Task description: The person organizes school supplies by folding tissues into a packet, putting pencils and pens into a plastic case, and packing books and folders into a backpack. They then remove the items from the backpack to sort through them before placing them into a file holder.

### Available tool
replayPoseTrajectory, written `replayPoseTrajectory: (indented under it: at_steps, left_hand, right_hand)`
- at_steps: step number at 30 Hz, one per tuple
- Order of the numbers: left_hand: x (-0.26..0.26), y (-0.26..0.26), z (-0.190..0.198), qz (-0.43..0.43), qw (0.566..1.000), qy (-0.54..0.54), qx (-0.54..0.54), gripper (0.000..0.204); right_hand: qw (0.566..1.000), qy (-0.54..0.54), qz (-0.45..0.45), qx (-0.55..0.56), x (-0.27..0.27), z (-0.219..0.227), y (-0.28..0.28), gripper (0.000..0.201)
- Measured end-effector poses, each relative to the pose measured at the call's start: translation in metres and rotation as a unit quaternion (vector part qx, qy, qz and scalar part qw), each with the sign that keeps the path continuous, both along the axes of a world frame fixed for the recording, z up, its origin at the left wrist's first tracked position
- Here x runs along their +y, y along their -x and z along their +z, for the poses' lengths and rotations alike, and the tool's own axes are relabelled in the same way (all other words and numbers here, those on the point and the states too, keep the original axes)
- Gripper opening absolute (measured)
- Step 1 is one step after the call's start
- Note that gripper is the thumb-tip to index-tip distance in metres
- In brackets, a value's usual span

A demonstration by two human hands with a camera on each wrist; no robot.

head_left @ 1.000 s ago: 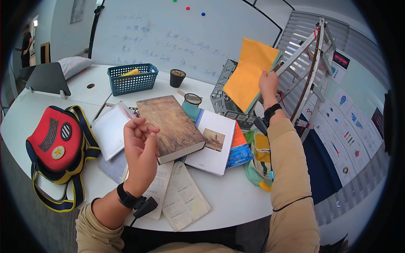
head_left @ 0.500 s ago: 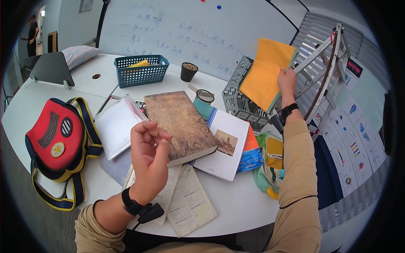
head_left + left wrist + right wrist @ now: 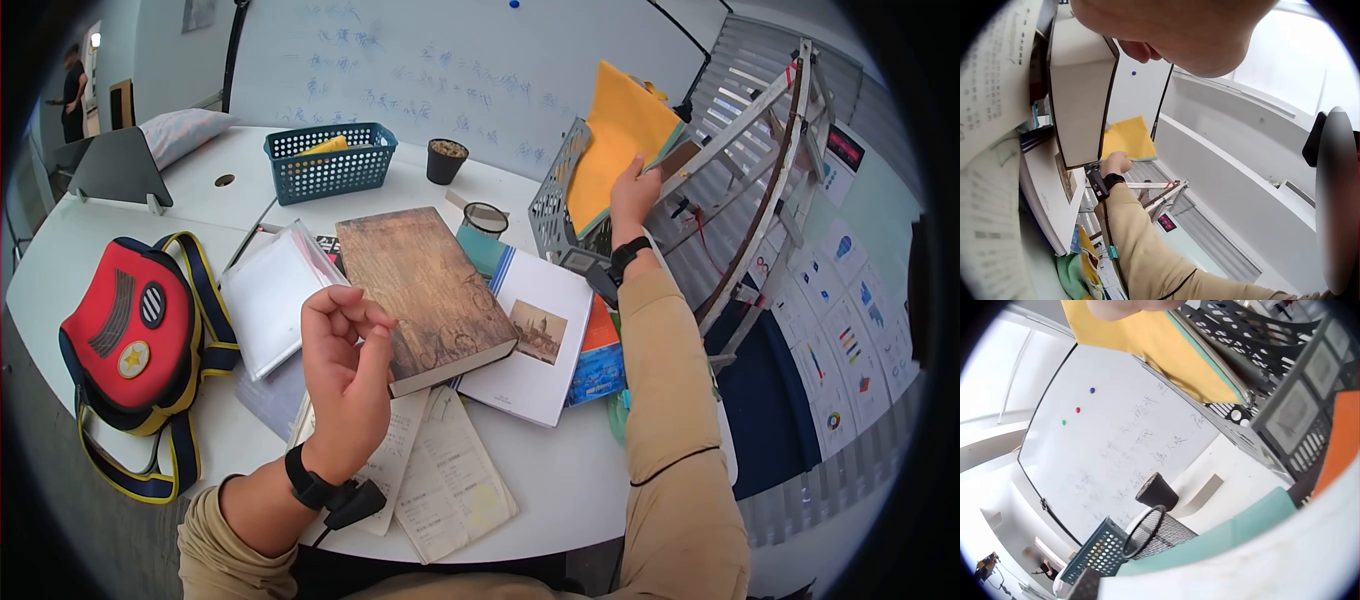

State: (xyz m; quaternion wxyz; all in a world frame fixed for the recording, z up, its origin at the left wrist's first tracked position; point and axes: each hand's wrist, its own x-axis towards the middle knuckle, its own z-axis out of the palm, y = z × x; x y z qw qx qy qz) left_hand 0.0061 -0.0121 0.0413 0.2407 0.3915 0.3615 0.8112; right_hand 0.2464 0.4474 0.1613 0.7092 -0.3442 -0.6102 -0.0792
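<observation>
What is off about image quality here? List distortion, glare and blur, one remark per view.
Head view: strong fisheye with a black vignette, bending the table edge and ladder; whiteboard writing is faint. Left wrist view: the left hand is a close, blurred mass at the top, and the ceiling is washed out. Right wrist view: curved lines, bright wall at left, yellow folder soft at the top.

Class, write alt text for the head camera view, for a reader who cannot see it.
A person's right hand holds orange folders over a grey crate at the far side of a white table. Their left hand is raised, loosely curled and holding nothing, above a brown book, loose papers and a red bag.
</observation>
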Motion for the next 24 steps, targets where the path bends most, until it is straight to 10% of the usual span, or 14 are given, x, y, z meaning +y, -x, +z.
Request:
replayPoseTrajectory:
  at_steps: [24]
  left_hand:
    - [0.006,0.002,-0.006,0.025,1.000,-0.003,0.011,0.040]
  right_hand:
    - [0.987,0.124,-0.075,-0.075,-0.035,-0.009,0.008,0.034]
